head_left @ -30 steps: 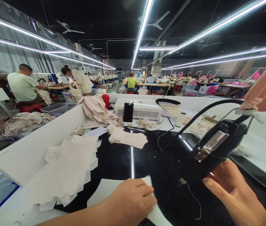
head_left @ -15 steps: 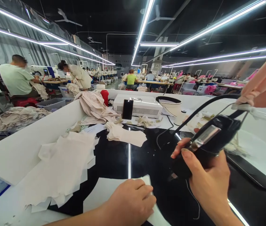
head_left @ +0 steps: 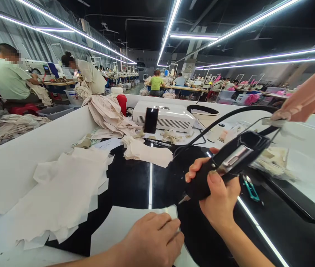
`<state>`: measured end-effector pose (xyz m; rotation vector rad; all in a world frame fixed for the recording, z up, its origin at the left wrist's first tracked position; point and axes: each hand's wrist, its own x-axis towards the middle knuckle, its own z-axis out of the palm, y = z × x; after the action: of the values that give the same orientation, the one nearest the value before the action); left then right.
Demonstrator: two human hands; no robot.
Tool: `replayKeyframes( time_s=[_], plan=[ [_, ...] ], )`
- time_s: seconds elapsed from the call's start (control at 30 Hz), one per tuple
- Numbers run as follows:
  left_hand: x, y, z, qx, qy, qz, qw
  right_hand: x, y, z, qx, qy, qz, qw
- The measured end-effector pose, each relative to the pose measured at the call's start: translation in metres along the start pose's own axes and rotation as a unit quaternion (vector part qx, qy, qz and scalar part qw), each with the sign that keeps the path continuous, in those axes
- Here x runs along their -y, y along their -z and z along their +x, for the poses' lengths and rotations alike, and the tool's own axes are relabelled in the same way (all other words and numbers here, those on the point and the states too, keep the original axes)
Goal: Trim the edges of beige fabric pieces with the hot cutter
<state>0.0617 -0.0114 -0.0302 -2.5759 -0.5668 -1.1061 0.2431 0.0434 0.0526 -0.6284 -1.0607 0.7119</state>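
Long white lights shine over a big sewing room. On the black counter (head_left: 135, 178), the right hand (head_left: 218, 196) now grips the black cutting tool (head_left: 224, 165), which it only reached for a moment ago. The tool's tip has come down close to the white cloth piece (head_left: 124, 226). The left hand (head_left: 151, 243) lies flat on that cloth. A stack of cloth pieces (head_left: 62, 189) sits left of the tool.

Left hand (head_left: 153, 241) flat on fabric piece (head_left: 124, 228) at near table edge; right hand (head_left: 215, 193) just right of it, above tabletop (head_left: 132, 178), gripping tool (head_left: 224, 165). Cut-piece stack (head_left: 62, 193) to left. Phone (head_left: 151, 120) leans on box unit (head_left: 164, 118) at back; scissors (head_left: 250, 189) right of tool.
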Motion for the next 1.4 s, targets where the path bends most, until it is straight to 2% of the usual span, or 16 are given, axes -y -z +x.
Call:
replayKeyframes(
  time_s=[0.47, 0.67, 0.87, 1.07, 1.27, 1.4],
  plan=[
    [0.002, 0.003, 0.0, -0.002, 0.001, -0.005, 1.0, 0.006, -0.011, -0.001, 0.012, -0.014, 0.032, 0.999],
    [0.003, 0.003, -0.002, 0.028, -0.005, 0.002, 1.0, 0.0, -0.009, 0.002, 0.008, -0.004, 0.011, 1.0],
    [0.004, 0.006, 0.0, 0.0, 0.001, -0.007, 1.0, -0.003, -0.009, 0.006, 0.005, -0.023, 0.033, 0.999],
    [0.003, 0.004, -0.002, 0.015, -0.006, 0.005, 1.0, 0.003, -0.012, 0.003, 0.008, -0.036, 0.051, 0.998],
    [0.004, 0.007, 0.003, -0.011, 0.004, -0.013, 1.0, 0.005, -0.011, 0.001, 0.015, -0.034, 0.063, 0.997],
    [0.007, 0.012, 0.006, 0.011, 0.004, -0.023, 1.0, 0.003, -0.011, -0.002, 0.021, -0.028, 0.062, 0.997]
  ],
)
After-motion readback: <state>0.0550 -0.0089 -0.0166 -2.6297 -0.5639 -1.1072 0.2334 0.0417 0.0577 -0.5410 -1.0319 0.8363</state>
